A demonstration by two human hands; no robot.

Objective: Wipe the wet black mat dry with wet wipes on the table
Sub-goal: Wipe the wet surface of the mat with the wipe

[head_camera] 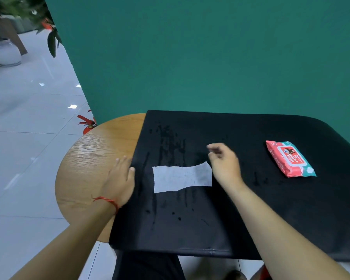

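A black mat (pixel 251 199) covers most of the round wooden table (pixel 89 158) and shows wet streaks and drops on its left half. A white wipe (pixel 182 176) lies spread flat on the mat among the streaks. My left hand (pixel 119 178) rests flat on the mat's left edge, fingers straight, thumb on the mat. Just right of the wipe, my right hand (pixel 224 162) hovers with fingers loosely curled, holding nothing; it looks blurred. A red and teal pack of wet wipes (pixel 289 158) lies on the mat's right side.
A green wall (pixel 210 57) stands right behind the table. Pale floor tiles (pixel 28 138) spread out on the left, with a white plant pot (pixel 4 51) far back and a red object (pixel 87 124) by the table's far edge.
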